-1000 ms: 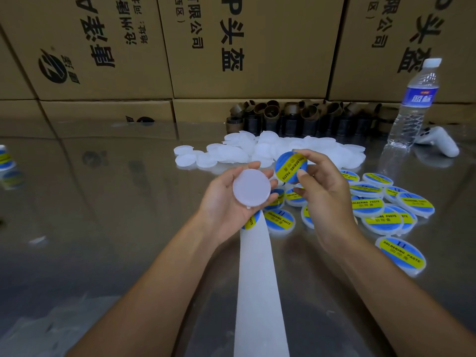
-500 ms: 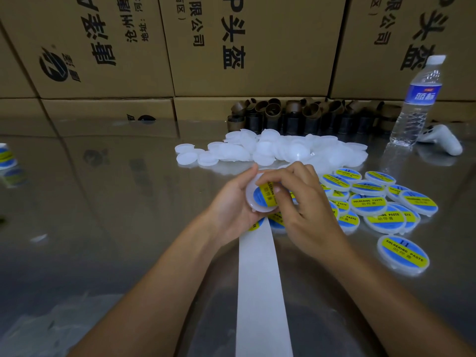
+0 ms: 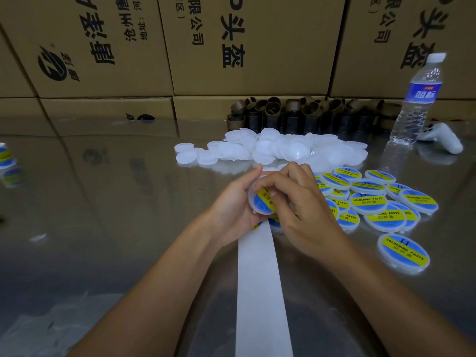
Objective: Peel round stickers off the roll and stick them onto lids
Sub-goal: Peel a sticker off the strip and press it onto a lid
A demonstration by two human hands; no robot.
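Observation:
My left hand (image 3: 231, 204) grips a white round lid (image 3: 253, 206) from the left side, above the table. A blue and yellow round sticker (image 3: 262, 202) lies on the lid's face. My right hand (image 3: 301, 204) covers the lid's right part, its fingertips pressing on the sticker. The white backing strip (image 3: 260, 284) of the sticker roll runs from under my hands toward the near edge. A heap of plain white lids (image 3: 278, 150) lies beyond my hands. Several lids with stickers (image 3: 373, 204) lie to the right.
The shiny metal table (image 3: 103, 202) is backed by stacked cardboard boxes (image 3: 244, 47). Brown empty roll cores (image 3: 296, 114) stand along the boxes. A water bottle (image 3: 417, 104) and a white controller (image 3: 443, 137) stand at the far right. A stickered item (image 3: 5, 155) sits at the left edge.
A second ago my right hand held the sticker apart beside the bare lid. It has laid the sticker on the lid, and both hands have dropped a little, fingers rubbing it down.

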